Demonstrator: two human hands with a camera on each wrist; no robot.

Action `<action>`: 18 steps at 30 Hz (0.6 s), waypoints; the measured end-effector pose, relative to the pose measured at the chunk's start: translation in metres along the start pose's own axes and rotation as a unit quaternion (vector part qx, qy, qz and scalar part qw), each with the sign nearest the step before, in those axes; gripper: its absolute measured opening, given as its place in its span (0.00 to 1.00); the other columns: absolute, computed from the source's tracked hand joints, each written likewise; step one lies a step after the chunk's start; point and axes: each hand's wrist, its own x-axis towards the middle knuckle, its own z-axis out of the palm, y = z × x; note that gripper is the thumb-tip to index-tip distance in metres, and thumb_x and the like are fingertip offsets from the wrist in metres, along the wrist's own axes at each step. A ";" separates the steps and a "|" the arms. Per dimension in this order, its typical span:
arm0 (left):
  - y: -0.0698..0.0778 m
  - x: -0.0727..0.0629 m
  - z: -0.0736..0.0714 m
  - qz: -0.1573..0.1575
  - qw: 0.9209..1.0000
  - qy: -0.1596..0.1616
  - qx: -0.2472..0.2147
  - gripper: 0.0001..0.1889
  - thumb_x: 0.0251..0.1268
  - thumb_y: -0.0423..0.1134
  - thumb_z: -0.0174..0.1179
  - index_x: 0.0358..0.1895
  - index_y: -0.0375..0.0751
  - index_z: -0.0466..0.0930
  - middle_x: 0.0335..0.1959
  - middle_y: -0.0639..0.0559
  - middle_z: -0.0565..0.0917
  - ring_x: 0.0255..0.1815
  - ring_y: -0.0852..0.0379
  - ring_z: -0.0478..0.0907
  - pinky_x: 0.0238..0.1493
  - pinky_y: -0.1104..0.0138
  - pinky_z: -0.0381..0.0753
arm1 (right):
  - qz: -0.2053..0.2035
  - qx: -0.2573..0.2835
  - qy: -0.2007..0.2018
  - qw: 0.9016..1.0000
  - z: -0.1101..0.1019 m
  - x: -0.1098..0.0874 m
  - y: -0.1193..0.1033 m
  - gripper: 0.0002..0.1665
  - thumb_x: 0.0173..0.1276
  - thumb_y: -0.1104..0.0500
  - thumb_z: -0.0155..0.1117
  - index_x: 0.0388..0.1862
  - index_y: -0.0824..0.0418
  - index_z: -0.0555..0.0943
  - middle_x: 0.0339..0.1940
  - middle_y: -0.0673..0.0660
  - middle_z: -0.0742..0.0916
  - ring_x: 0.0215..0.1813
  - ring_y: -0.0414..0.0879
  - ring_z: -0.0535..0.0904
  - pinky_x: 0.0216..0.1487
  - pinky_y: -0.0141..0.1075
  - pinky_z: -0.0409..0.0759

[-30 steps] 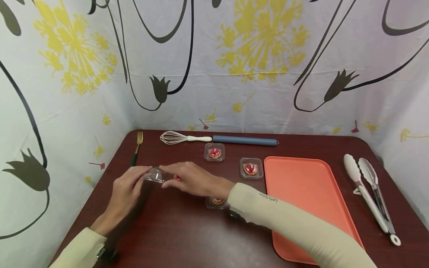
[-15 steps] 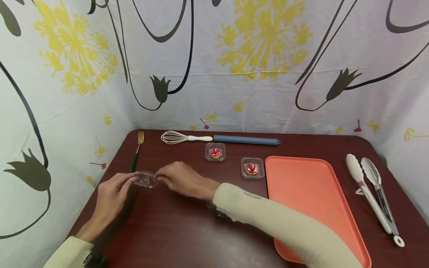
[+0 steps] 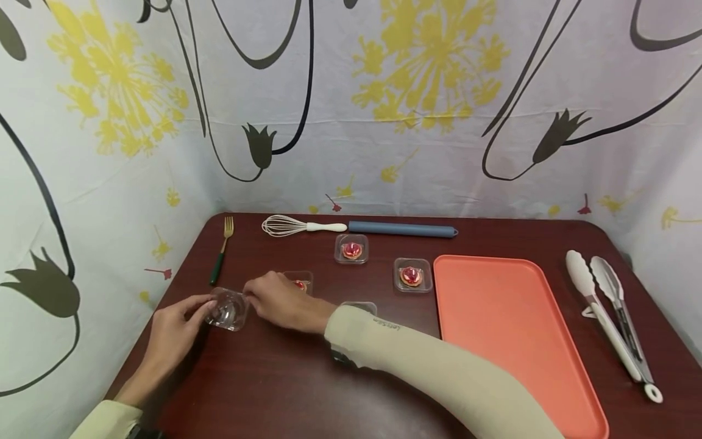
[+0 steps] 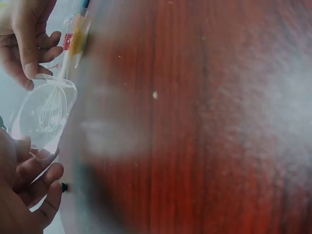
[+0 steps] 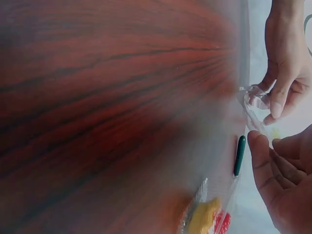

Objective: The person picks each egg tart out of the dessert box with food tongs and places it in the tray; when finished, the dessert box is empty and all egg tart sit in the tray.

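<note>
A clear square plastic lid with a round raised middle (image 3: 227,310) is held tilted above the left part of the table. My left hand (image 3: 172,332) pinches its left edge between thumb and fingers. At the opposite edge, my right hand (image 3: 282,305) pinches it with the fingertips, as the right wrist view of the lid (image 5: 252,114) also shows. Just behind my right hand sits a small red-topped tart (image 3: 300,285) in a clear container, partly hidden by the hand. My right sleeve covers most of another clear container (image 3: 362,306).
Two more boxed tarts, one at the back (image 3: 351,250) and one (image 3: 411,276) beside the orange tray (image 3: 510,329), stand on the table. A whisk (image 3: 301,226) and blue rolling pin (image 3: 403,229) lie along the back. A fork (image 3: 222,253) is at left, tongs (image 3: 609,323) at right.
Both hands have moved left and toward me with the lid, which has turned from nearly edge-on to face upward. The container behind my right hand has come into sight.
</note>
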 end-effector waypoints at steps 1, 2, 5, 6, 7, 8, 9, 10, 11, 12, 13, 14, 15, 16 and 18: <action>-0.001 -0.001 0.000 -0.005 1.000 -0.003 0.001 0.07 0.66 0.27 0.77 0.46 0.36 0.95 0.37 0.43 0.94 0.37 0.78 0.82 0.36 0.85 0.73 | 0.004 0.002 -0.001 1.000 0.001 0.001 0.000 0.09 0.83 0.63 0.67 0.52 0.60 0.93 0.44 0.50 0.94 0.39 0.31 0.83 0.42 0.20 0.79; -0.001 -0.001 0.000 -0.009 1.000 -0.006 0.002 0.07 0.67 0.28 0.77 0.46 0.36 0.95 0.37 0.44 0.94 0.35 0.76 0.82 0.35 0.84 0.73 | 0.007 0.004 -0.003 1.000 0.003 0.001 0.000 0.09 0.83 0.63 0.67 0.52 0.60 0.93 0.44 0.50 0.94 0.39 0.31 0.83 0.41 0.20 0.79; -0.002 -0.001 0.000 -0.025 1.000 -0.014 0.004 0.07 0.68 0.30 0.77 0.46 0.36 0.95 0.34 0.46 0.94 0.32 0.73 0.83 0.32 0.82 0.73 | 0.021 0.011 -0.010 1.000 0.007 0.003 0.001 0.09 0.83 0.64 0.67 0.51 0.60 0.92 0.42 0.50 0.94 0.37 0.31 0.82 0.38 0.20 0.78; -0.002 -0.001 0.000 -0.031 0.999 -0.019 0.004 0.07 0.69 0.31 0.77 0.47 0.36 0.95 0.33 0.47 0.94 0.32 0.72 0.83 0.32 0.81 0.73 | 0.026 0.012 -0.011 1.000 0.008 0.003 0.002 0.09 0.82 0.64 0.67 0.51 0.60 0.92 0.42 0.50 0.93 0.36 0.31 0.82 0.38 0.20 0.78; -0.003 -0.001 0.000 -0.036 0.999 -0.024 0.004 0.06 0.70 0.31 0.76 0.47 0.36 0.95 0.32 0.48 0.94 0.32 0.72 0.83 0.32 0.81 0.73 | 0.030 0.013 -0.012 0.999 0.009 0.003 0.002 0.08 0.82 0.65 0.67 0.51 0.61 0.92 0.42 0.50 0.93 0.36 0.31 0.81 0.37 0.20 0.78; -0.003 -0.001 0.000 -0.041 0.999 -0.029 0.004 0.06 0.71 0.32 0.76 0.47 0.36 0.95 0.31 0.50 0.94 0.32 0.72 0.83 0.33 0.81 0.73 | 0.032 0.012 -0.013 0.999 0.009 0.004 0.002 0.08 0.82 0.65 0.67 0.51 0.61 0.92 0.42 0.50 0.93 0.36 0.31 0.81 0.37 0.21 0.78; -0.003 -0.001 0.000 -0.045 0.998 -0.034 0.004 0.06 0.71 0.33 0.76 0.47 0.36 0.95 0.31 0.51 0.93 0.32 0.71 0.84 0.33 0.81 0.73 | 0.035 0.013 -0.013 0.999 0.010 0.004 0.003 0.08 0.82 0.65 0.67 0.51 0.61 0.92 0.41 0.50 0.93 0.35 0.32 0.81 0.36 0.21 0.78; -0.003 -0.001 0.000 -0.048 0.998 -0.038 0.005 0.07 0.72 0.33 0.76 0.48 0.36 0.94 0.31 0.51 0.93 0.33 0.71 0.84 0.33 0.81 0.73 | 0.037 0.014 -0.013 0.999 0.010 0.004 0.003 0.08 0.82 0.65 0.68 0.50 0.61 0.92 0.41 0.50 0.93 0.35 0.32 0.81 0.36 0.21 0.78; -0.003 -0.002 0.001 -0.051 0.998 -0.043 0.005 0.07 0.72 0.33 0.75 0.48 0.36 0.94 0.31 0.51 0.93 0.32 0.71 0.84 0.33 0.81 0.73 | 0.036 0.014 -0.012 0.999 0.010 0.004 0.003 0.08 0.82 0.65 0.67 0.50 0.61 0.92 0.41 0.50 0.93 0.35 0.32 0.81 0.36 0.21 0.78; -0.004 -0.002 0.001 -0.054 0.997 -0.047 0.005 0.07 0.73 0.34 0.75 0.48 0.36 0.94 0.30 0.52 0.93 0.32 0.70 0.83 0.33 0.80 0.73 | 0.036 0.014 -0.012 0.999 0.010 0.004 0.003 0.08 0.82 0.64 0.68 0.50 0.61 0.92 0.41 0.50 0.93 0.35 0.31 0.81 0.36 0.21 0.78; -0.004 -0.002 0.000 -0.055 0.997 -0.049 0.006 0.07 0.73 0.34 0.75 0.48 0.36 0.94 0.31 0.52 0.93 0.32 0.71 0.83 0.33 0.80 0.73 | 0.033 0.015 -0.011 0.999 0.011 0.004 0.004 0.07 0.82 0.64 0.68 0.50 0.61 0.92 0.40 0.51 0.93 0.35 0.31 0.81 0.36 0.20 0.78; -0.004 -0.002 0.000 -0.057 0.997 -0.050 0.007 0.07 0.73 0.34 0.74 0.48 0.36 0.94 0.31 0.51 0.93 0.32 0.71 0.83 0.33 0.80 0.73 | 0.030 0.015 -0.010 0.999 0.011 0.004 0.004 0.07 0.82 0.64 0.68 0.50 0.61 0.92 0.40 0.50 0.93 0.35 0.31 0.81 0.36 0.20 0.78; -0.004 -0.002 0.000 -0.058 0.997 -0.050 0.008 0.07 0.74 0.35 0.74 0.49 0.36 0.95 0.31 0.51 0.94 0.32 0.71 0.83 0.33 0.80 0.73 | 0.029 0.016 -0.009 0.999 0.010 0.004 0.005 0.07 0.82 0.64 0.68 0.50 0.61 0.92 0.40 0.50 0.93 0.35 0.31 0.81 0.36 0.20 0.78; -0.004 -0.002 0.000 -0.059 0.997 -0.051 0.010 0.07 0.74 0.35 0.74 0.49 0.36 0.95 0.32 0.51 0.94 0.33 0.70 0.83 0.34 0.81 0.73 | 0.026 0.014 -0.007 1.000 0.009 0.004 0.006 0.07 0.82 0.64 0.67 0.50 0.62 0.92 0.40 0.51 0.93 0.36 0.32 0.81 0.37 0.20 0.78; -0.005 -0.002 -0.002 -0.060 0.997 -0.054 0.014 0.08 0.76 0.37 0.73 0.50 0.37 0.94 0.32 0.51 0.94 0.35 0.67 0.86 0.37 0.82 0.72 | 0.024 0.011 -0.003 1.000 0.007 0.004 0.007 0.08 0.82 0.65 0.67 0.51 0.63 0.92 0.42 0.52 0.93 0.38 0.33 0.84 0.40 0.21 0.80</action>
